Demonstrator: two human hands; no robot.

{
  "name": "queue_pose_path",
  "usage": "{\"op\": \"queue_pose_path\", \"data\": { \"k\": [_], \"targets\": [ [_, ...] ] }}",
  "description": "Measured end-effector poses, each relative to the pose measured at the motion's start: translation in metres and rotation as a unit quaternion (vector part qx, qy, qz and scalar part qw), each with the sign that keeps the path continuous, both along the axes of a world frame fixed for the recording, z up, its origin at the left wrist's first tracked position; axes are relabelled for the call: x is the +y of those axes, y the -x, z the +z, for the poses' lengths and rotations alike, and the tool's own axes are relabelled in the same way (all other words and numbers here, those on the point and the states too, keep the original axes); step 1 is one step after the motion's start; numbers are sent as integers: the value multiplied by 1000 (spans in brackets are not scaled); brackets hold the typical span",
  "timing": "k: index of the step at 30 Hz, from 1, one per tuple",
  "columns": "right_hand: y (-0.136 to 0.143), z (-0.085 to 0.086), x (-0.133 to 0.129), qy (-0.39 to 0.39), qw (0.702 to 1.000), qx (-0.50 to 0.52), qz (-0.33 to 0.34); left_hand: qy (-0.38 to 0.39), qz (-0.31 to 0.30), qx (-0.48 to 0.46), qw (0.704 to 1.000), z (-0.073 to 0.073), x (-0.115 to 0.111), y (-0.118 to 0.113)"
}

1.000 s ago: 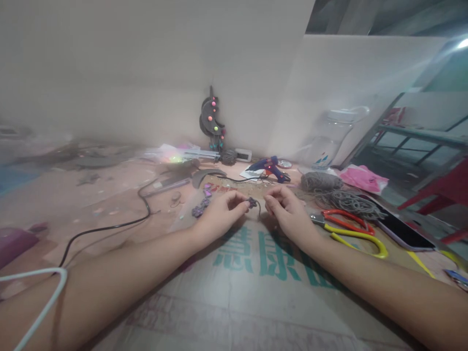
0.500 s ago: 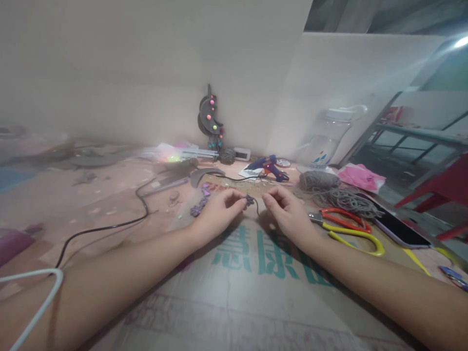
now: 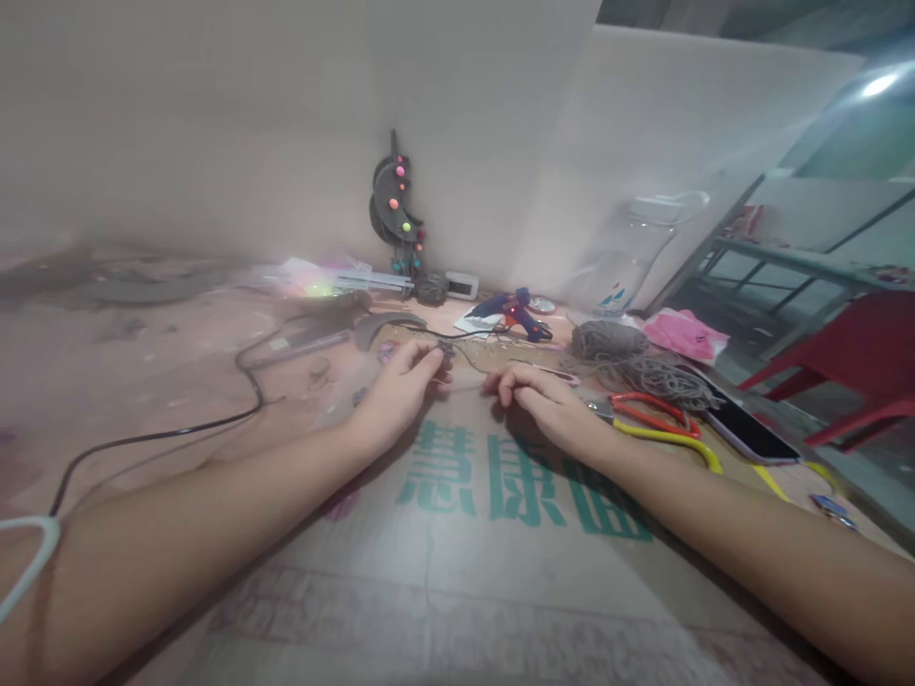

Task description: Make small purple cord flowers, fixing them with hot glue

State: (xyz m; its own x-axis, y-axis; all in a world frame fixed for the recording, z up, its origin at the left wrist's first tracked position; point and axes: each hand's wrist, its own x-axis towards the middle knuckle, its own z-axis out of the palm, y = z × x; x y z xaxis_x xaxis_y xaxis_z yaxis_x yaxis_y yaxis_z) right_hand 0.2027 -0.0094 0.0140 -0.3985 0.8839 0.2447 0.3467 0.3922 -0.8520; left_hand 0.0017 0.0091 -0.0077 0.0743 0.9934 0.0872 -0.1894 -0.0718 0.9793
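Between the thumb and fingers of my left hand (image 3: 400,391) is a small purple-grey piece (image 3: 444,350), its shape partly covered by the fingertips. A thin strand of grey yarn (image 3: 468,360) runs from it toward my right hand (image 3: 547,400). That hand is loosely closed, its fingers curled at the yarn's far end; the exact contact is blurred. Both hands hover over a cardboard sheet (image 3: 443,562) with green printed characters. Partly behind my left hand lie more purple pieces (image 3: 387,353). A pinkish slim tool (image 3: 561,374) lies just beyond my right hand.
Right of my hands are red-and-yellow-handled pliers (image 3: 654,419), grey yarn (image 3: 607,340), a phone (image 3: 750,424) and a clear bottle (image 3: 633,257). Behind lie a blue glue gun (image 3: 507,310) and a grey crescent (image 3: 390,200) with coloured balls. A black cable (image 3: 178,433) crosses the left side.
My left hand, still pinching the small piece, has moved slightly left and up in view. My right fingers have turned and lowered; the yarn now stretches toward them. The whole view has shifted.
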Motion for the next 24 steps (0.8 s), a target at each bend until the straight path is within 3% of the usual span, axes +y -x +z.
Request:
{"op": "queue_pose_path", "data": {
  "k": [3, 6, 9, 13, 18, 24],
  "targets": [
    [0, 1, -4, 88, 992, 24, 84, -3, 2, 12, 1000, 0, 0, 0],
    [0, 7, -11, 164, 965, 141, 147, -15, 0, 25, 1000, 0, -1, 0],
    [2, 10, -13, 141, 974, 125, 126, -21, -4, 34, 999, 2, -5, 0],
    [5, 4, -9, 207, 966, 90, 128, -31, -9, 66, 997, 3, -7, 1],
    [8, -2, -9, 129, 978, 162, 22, -90, -39, 152, 983, 1, -5, 5],
    [11, 0, -14, 137, 979, 151, 11, -116, -53, 164, 978, 0, -5, 5]
  ]
}}
